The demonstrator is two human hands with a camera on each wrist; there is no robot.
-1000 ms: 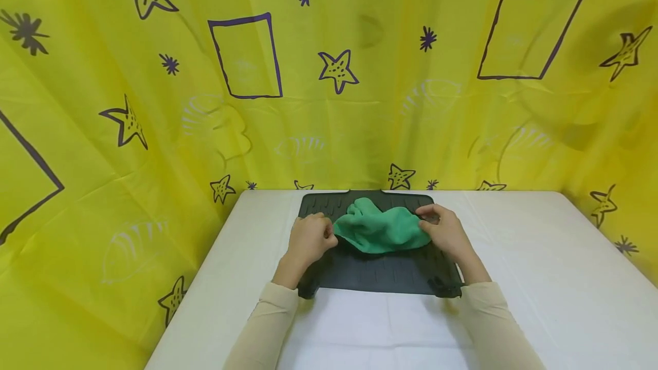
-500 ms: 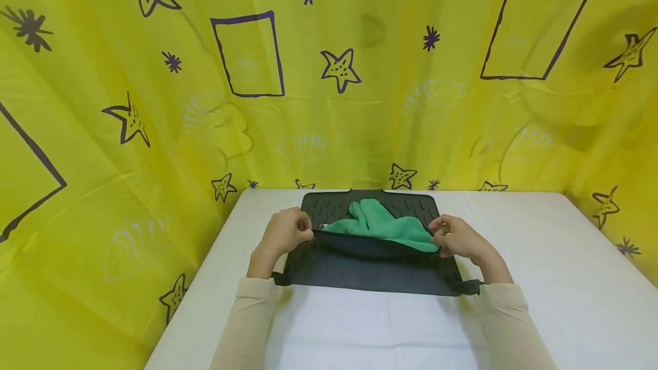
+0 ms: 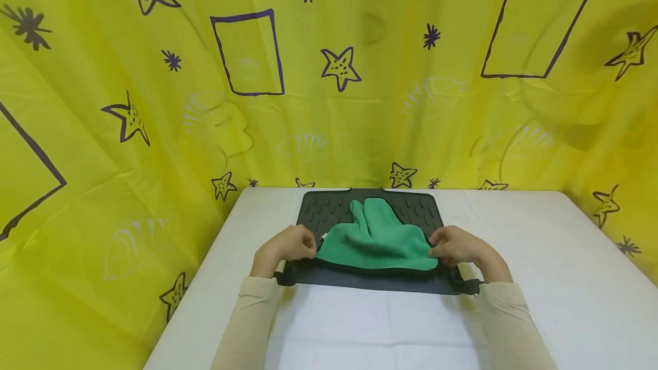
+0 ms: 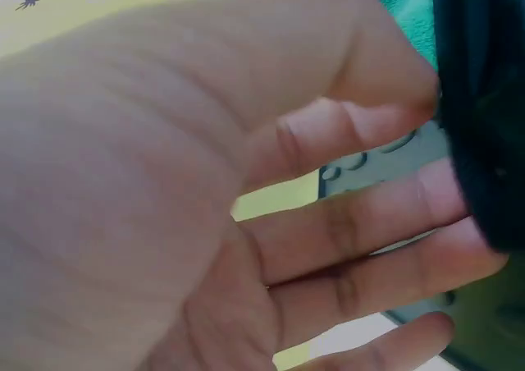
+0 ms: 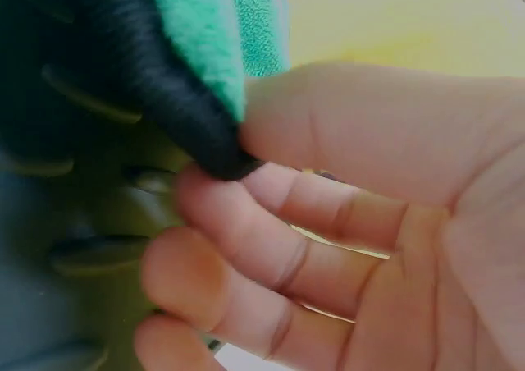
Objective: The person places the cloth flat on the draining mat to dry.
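A green cloth [image 3: 377,241] with a dark edge and underside lies partly bunched over a dark grey ridged tray [image 3: 321,207]. My left hand [image 3: 288,247] pinches its near left corner; in the left wrist view the thumb and forefinger meet at the dark side of the cloth [image 4: 484,125], the other fingers nearly straight. My right hand [image 3: 457,246] holds the near right corner, and the right wrist view has thumb and fingers pinching the cloth's black edge [image 5: 193,112]. The near edge is stretched between both hands, while the far part stands in folds.
The tray sits at the back of a white-covered table [image 3: 380,330], with dark bracket-like parts [image 3: 465,286] at its near corners. A yellow curtain [image 3: 360,130] printed with stars and frames hangs behind and at both sides.
My hands have moved apart and each has taken a corner of the cloth. Its near edge, first lifted with the dark underside showing, has come down toward me over the tray.
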